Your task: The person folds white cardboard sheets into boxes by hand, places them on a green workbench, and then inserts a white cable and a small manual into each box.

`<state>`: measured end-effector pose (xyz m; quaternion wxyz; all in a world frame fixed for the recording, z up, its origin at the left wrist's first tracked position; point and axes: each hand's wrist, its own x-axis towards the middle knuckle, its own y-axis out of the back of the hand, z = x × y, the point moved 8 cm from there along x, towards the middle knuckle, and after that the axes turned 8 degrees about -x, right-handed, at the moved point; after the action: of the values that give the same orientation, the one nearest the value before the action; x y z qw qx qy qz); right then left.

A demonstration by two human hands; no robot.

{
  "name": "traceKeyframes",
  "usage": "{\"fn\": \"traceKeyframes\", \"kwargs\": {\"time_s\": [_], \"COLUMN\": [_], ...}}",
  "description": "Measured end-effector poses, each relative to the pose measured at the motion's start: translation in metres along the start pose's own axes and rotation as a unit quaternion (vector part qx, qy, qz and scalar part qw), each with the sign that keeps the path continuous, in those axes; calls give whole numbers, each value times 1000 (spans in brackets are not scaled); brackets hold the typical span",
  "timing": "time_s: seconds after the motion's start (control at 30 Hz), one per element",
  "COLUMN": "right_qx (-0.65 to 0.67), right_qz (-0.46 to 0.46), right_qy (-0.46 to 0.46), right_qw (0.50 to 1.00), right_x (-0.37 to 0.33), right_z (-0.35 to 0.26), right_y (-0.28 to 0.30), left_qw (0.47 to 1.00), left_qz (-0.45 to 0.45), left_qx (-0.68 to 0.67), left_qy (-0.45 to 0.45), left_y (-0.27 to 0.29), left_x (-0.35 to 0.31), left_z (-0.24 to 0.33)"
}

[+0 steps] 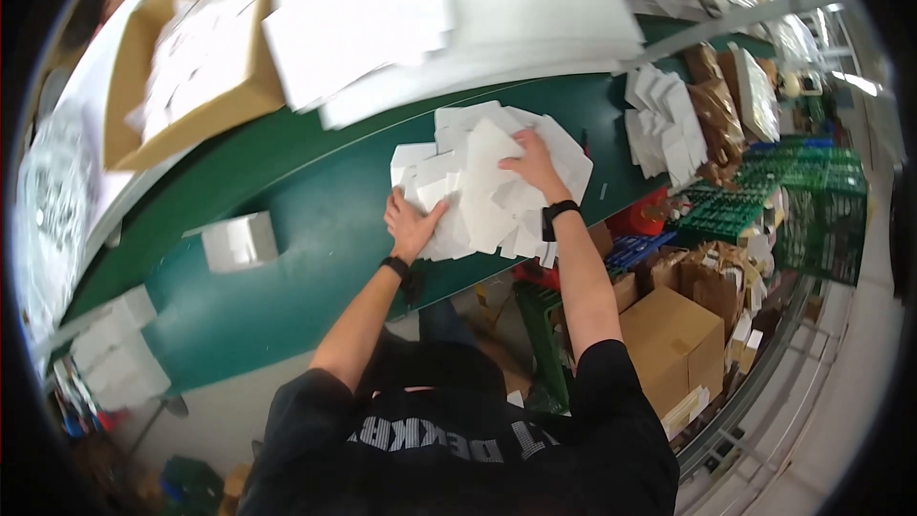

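Black shirt (468,420) is filling the lower foreground. White card pieces (441,177) are lying in a loose, overlapping heap on the green table (315,311). Your left hand (411,226) is resting spread at the heap's left side; your right hand (533,167) is touching a large piece (487,196), pinch not determinable. Ordering is appearing incomplete: edges are sitting uneven, while a separate white stack (666,124) is standing rightward.

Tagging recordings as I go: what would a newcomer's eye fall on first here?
The heap of white pieces draws it, near centre on the green table, left hand at its left edge, right hand on its right part. Next come the open cardboard box at upper left and green crates at right.
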<state>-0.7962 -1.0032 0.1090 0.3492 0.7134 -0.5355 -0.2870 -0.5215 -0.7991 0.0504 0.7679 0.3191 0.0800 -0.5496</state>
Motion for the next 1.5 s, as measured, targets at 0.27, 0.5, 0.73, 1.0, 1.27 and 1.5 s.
{"fn": "traceKeyframes", "kwargs": {"time_s": [0.27,0.5,0.73,1.0,1.27,1.5], "right_qx": [-72,71,571,739,709,675], "right_qz": [-49,133,231,170,-57,-151], "right_qy": [66,-135,-180,-190,-147,-120], "right_qw": [994,979,767,623,687,712], "right_x": [-4,-106,-168,-189,-218,-253], "right_z": [-68,-19,-109,-256,-371,-444], "right_y": [159,276,156,34,-3,-39], "left_qw": [997,997,528,803,792,860], "left_qz": [52,-9,-474,-316,-200,-296], "left_qx": [42,78,-683,-504,-572,-378], "left_qy": [44,10,176,-15,72,-170], "left_y": [-129,-194,-76,163,250,332], "left_x": [-12,18,-87,-144,-184,-200], "left_z": [66,114,145,149,79,73]}}
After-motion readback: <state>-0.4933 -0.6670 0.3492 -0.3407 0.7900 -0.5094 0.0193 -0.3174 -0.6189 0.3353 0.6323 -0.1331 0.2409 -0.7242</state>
